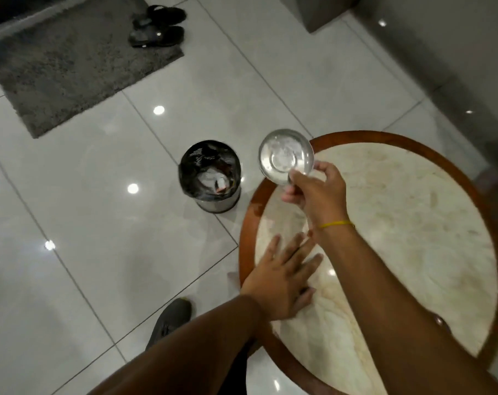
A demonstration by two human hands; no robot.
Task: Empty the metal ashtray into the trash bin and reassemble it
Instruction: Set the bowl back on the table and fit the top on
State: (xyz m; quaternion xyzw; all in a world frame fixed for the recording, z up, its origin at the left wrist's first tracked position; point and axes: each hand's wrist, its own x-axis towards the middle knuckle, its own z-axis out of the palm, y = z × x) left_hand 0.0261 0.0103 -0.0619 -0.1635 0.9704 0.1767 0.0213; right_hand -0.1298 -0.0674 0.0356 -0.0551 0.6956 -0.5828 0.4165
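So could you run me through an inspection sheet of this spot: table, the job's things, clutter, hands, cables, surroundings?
Surface: round marble-topped table with a wooden rim, bare where visible.
Job's things: metal ashtray bowl held tilted near the table edge; trash bin, black-lined, on the floor with rubbish inside.
Clutter: nothing seen.
Hands: right hand grips the bowl's rim; left hand lies flat, open, on the table.
Cables: nothing seen.
Surroundings: glossy tiled floor, grey mat, black sandals.

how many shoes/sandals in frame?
3. Two black sandals side by side at the grey mat's far edge; one dark shoe on the floor below the left hand. Its pair may be hidden.
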